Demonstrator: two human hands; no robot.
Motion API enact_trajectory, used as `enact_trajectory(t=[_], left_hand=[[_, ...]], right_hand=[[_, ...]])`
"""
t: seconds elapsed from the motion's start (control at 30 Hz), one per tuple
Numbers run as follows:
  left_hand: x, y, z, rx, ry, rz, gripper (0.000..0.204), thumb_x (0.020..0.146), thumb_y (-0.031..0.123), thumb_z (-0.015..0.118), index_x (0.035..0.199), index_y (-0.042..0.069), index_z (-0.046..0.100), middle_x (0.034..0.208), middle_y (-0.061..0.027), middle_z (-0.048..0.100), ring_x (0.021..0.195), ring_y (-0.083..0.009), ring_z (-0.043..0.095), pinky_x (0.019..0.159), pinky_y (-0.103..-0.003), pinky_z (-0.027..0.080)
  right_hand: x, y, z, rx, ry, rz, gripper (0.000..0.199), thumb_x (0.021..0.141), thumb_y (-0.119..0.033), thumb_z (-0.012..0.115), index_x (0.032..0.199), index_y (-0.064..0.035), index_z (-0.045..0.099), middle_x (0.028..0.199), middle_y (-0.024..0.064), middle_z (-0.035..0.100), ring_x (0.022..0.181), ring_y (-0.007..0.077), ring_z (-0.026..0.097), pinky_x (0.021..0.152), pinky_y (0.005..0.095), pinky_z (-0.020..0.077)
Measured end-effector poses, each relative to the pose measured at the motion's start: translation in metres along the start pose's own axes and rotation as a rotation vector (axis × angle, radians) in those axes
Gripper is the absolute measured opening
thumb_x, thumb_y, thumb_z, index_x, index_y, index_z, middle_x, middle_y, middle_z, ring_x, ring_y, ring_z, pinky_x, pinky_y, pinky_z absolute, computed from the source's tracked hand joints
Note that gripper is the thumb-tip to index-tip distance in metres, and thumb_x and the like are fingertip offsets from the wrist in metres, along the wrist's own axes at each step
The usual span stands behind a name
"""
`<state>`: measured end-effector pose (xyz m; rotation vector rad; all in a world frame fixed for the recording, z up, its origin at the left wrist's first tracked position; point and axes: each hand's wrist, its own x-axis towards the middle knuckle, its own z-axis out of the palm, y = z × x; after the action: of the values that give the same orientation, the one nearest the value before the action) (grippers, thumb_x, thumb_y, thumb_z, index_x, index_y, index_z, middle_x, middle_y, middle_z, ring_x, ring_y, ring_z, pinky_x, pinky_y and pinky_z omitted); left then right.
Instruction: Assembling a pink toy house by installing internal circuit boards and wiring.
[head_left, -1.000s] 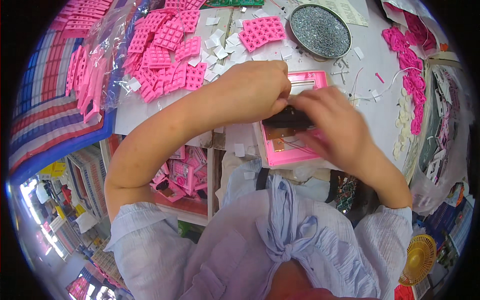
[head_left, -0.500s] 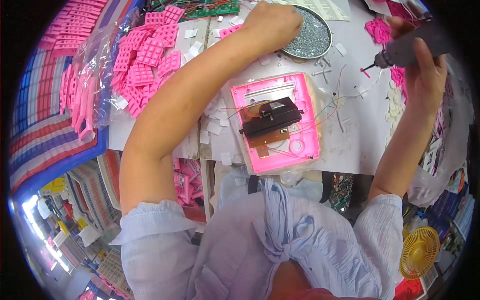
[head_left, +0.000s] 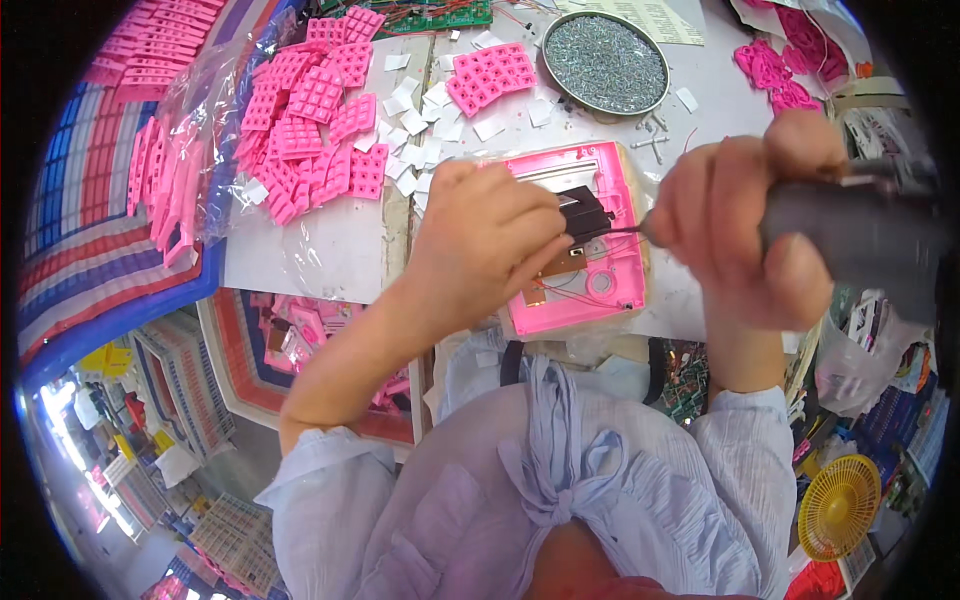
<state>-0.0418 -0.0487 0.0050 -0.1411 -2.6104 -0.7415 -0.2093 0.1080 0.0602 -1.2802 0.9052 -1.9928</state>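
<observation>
My right hand [head_left: 745, 230] is wrapped round a dark grey electric screwdriver [head_left: 860, 240], held nearly level. Its thin bit points left and reaches the right end of a black plastic mechanism [head_left: 584, 214]. That mechanism sits in an open pink plastic casing [head_left: 624, 292] along with a brown circuit board [head_left: 570, 263] and thin wires. My left hand [head_left: 490, 240] covers the casing's left side, its fingers pinched together at the mechanism near the bit. Whatever lies between those fingertips is hidden.
Beyond the casing stands a round dish [head_left: 612, 113] full of small screws [head_left: 606, 62]. Pink keypads [head_left: 493, 76] and white paper squares [head_left: 408, 120] are scattered on the left. A blue-edged crate [head_left: 208, 285] borders the table there. Green circuit boards [head_left: 445, 14] lie at the back.
My left hand has come from the screw dish down to the mechanism in the casing. My right hand has brought the screwdriver leftward and down, its bit now at the mechanism.
</observation>
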Motion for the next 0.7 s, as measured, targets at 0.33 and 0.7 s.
enact_trajectory(t=[0.33, 0.7], left_hand=[[-0.029, 0.01, 0.009, -0.025, 0.182, -0.025, 0.023, 0.076, 0.016, 0.08, 0.095, 0.014, 0.066, 0.093, 0.0036, 0.067, 0.079, -0.0159, 0.058, 0.079, -0.038, 0.034], [-0.041, 0.016, 0.009, 0.156, 0.225, -0.292, 0.049, 0.064, 0.029, 0.088, 0.106, 0.016, 0.067, 0.099, 0.0038, 0.068, 0.088, -0.0168, 0.059, 0.081, -0.04, 0.029]], right_hand=[[0.004, 0.007, 0.033, 0.002, -0.152, 0.051, 0.036, 0.094, -0.025, 0.071, 0.119, -0.0124, 0.049, 0.058, -0.0041, 0.052, 0.048, 0.0106, 0.048, 0.046, 0.0278, 0.041], [0.0, 0.027, 0.044, -0.167, 0.041, 0.051, 0.035, 0.095, -0.028, 0.071, 0.114, -0.01, 0.047, 0.059, -0.0022, 0.047, 0.049, 0.0116, 0.043, 0.046, 0.0293, 0.0371]])
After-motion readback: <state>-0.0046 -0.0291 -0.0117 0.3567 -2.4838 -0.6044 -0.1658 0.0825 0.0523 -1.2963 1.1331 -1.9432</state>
